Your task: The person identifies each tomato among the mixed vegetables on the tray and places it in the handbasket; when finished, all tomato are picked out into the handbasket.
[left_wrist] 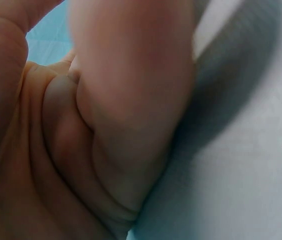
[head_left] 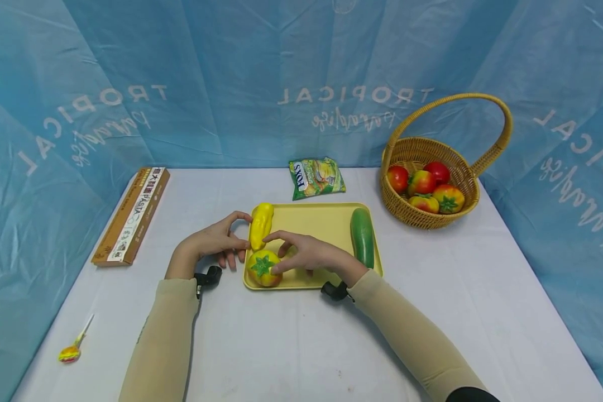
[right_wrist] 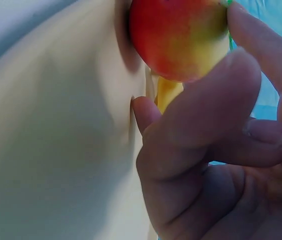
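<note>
On the yellow tray [head_left: 311, 209], a banana-like yellow fruit [head_left: 261, 226] lies at the upper left. Below it sits a round yellow-red fruit [head_left: 259, 262] with a green leafy top. My left hand [head_left: 213, 240] is at the tray's left edge, index and thumb tips spread along the yellow fruit's side. My right hand [head_left: 306, 252] reaches over the tray. Its thumb touches the round fruit [right_wrist: 171, 35] by the leafy top, while its index finger points to the yellow fruit. In the left wrist view my left hand's fingers [left_wrist: 131, 100] hide what lies beyond.
A green cucumber-like vegetable [head_left: 363, 237] lies at the tray's right side. A wicker basket [head_left: 429, 220] holds several fruits at the back right. A green snack bag [head_left: 317, 178] is behind the tray. Left stand a pasta box [head_left: 130, 218] and a lollipop [head_left: 71, 353].
</note>
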### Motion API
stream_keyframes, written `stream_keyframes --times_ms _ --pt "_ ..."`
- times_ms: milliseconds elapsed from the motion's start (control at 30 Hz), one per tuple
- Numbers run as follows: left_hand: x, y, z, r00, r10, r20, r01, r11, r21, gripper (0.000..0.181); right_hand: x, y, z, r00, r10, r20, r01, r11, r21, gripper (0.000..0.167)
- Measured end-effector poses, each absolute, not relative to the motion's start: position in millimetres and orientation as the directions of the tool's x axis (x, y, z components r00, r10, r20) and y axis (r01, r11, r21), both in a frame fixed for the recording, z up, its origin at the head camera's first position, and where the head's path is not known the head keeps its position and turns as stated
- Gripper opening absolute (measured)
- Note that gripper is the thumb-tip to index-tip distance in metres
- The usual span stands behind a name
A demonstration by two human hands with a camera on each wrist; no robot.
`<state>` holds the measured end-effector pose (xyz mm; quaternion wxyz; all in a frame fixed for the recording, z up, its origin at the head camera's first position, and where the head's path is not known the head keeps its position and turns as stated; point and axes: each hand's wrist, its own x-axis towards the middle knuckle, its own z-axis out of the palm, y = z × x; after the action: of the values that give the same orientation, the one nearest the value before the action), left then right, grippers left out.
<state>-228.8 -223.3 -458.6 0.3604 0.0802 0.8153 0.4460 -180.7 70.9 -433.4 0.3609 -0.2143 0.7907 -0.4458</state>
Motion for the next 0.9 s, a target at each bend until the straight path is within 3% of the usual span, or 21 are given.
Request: stream_keyframes --times_ms 900 --pt "-227.3 -223.7 -458.4 -0.726 0.447 -0.522 -0.201 0.588 0.784 0.075 -175.2 62.2 -432.5 -0.625 -0.672 -0.397 -0.057 0.546 -0.836 0.073"
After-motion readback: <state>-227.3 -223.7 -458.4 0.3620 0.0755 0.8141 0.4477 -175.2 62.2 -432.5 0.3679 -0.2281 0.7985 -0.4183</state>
